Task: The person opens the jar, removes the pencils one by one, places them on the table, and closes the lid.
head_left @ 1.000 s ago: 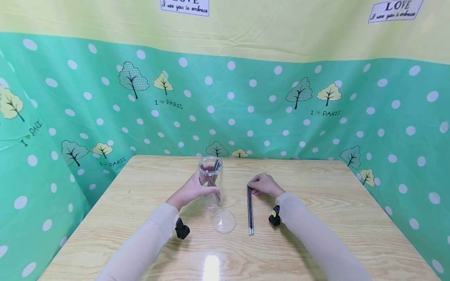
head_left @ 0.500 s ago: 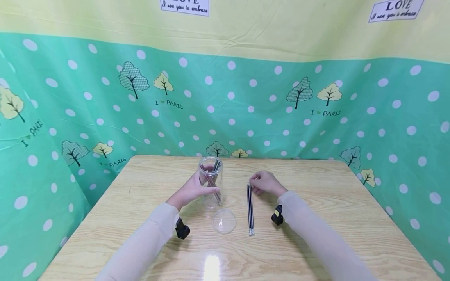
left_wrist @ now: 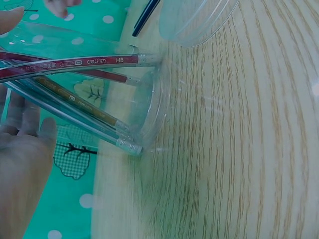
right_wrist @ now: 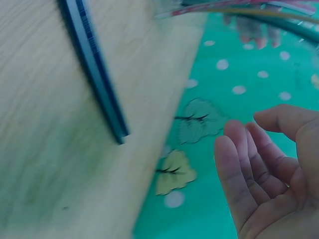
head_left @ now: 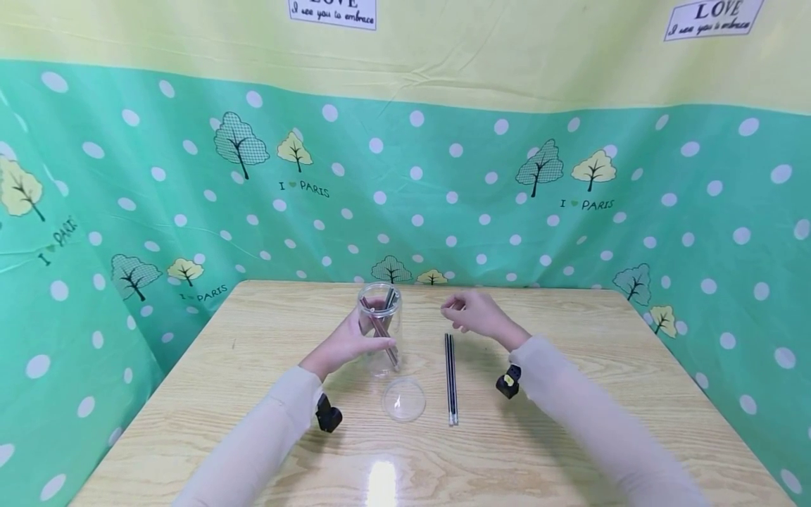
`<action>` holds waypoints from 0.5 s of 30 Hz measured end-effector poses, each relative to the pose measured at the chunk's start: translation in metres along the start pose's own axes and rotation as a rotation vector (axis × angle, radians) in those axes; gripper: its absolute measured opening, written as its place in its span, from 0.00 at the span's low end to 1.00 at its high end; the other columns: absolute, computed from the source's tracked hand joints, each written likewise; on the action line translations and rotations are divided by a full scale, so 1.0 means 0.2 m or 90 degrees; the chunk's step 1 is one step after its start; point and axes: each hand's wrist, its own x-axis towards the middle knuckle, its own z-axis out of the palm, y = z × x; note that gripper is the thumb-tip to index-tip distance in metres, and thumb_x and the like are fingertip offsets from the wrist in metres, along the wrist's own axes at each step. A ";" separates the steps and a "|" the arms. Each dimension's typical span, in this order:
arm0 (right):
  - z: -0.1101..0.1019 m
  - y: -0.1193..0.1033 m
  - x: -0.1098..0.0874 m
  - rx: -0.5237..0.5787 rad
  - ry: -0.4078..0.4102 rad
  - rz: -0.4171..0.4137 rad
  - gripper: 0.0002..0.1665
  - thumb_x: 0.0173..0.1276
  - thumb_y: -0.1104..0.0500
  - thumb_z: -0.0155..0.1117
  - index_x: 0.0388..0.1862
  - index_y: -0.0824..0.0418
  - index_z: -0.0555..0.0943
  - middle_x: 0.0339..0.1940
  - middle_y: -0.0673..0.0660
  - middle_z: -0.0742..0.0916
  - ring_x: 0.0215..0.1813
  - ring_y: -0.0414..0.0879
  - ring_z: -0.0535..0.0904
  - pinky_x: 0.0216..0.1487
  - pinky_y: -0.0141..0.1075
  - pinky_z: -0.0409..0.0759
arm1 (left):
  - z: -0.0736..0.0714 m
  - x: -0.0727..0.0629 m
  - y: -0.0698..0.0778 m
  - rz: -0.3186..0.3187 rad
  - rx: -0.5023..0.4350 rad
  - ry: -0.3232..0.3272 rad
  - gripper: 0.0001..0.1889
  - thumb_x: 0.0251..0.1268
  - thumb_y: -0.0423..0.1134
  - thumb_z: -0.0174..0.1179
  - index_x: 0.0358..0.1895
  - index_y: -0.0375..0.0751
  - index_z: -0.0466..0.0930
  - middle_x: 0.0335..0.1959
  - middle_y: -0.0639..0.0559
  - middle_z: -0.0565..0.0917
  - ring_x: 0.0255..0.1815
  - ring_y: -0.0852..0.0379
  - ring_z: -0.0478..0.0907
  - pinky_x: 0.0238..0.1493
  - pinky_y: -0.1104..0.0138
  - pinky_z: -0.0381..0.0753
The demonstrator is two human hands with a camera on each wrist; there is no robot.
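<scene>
My left hand point(head_left: 342, 345) grips a clear jar point(head_left: 379, 365) that stands upright and uncovered, thumb and fingers around its side. Several pencils lean inside: red HB pencils point(left_wrist: 99, 61), a gold-brown pencil point(left_wrist: 82, 103) and teal-looking pencils point(left_wrist: 75, 119). My right hand point(head_left: 479, 314) hovers beyond the far ends of two dark pencils point(head_left: 451, 380) that lie side by side on the table. In the right wrist view its fingers are loosely bent, with a gap to the thumb and nothing between them.
A round clear lid point(head_left: 403, 399) lies flat on the wooden table point(head_left: 570, 422), between the jar and the dark pencils. Behind the table's far edge hangs a green and yellow printed curtain point(head_left: 443, 169). Each wrist carries a small black camera point(head_left: 509, 381).
My right hand has let go of the dark pencils' far ends and risen up and away from them. The left hand and jar have stayed put.
</scene>
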 end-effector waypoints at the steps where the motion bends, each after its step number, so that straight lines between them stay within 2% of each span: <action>1: 0.00 -0.03 0.00 -0.006 0.003 -0.010 0.12 0.73 0.58 0.63 0.48 0.66 0.84 0.32 0.55 0.85 0.33 0.52 0.85 0.33 0.39 0.87 | 0.00 0.00 0.00 0.000 -0.001 0.000 0.43 0.54 0.31 0.75 0.72 0.45 0.61 0.71 0.46 0.72 0.74 0.49 0.64 0.76 0.48 0.51; 11: -0.02 -0.25 -0.05 -0.049 0.026 -0.111 0.08 0.72 0.57 0.64 0.45 0.59 0.85 0.33 0.50 0.85 0.29 0.44 0.82 0.30 0.36 0.84 | 0.00 0.01 -0.01 0.027 -0.006 -0.009 0.41 0.55 0.28 0.73 0.71 0.43 0.62 0.71 0.45 0.72 0.74 0.49 0.64 0.75 0.52 0.56; 15: -0.01 -0.31 -0.06 -0.077 0.042 -0.164 0.07 0.71 0.58 0.66 0.44 0.58 0.86 0.35 0.49 0.85 0.32 0.44 0.82 0.34 0.35 0.83 | 0.00 0.00 -0.01 0.030 -0.010 -0.011 0.41 0.55 0.27 0.73 0.71 0.44 0.63 0.71 0.46 0.72 0.74 0.51 0.64 0.75 0.53 0.58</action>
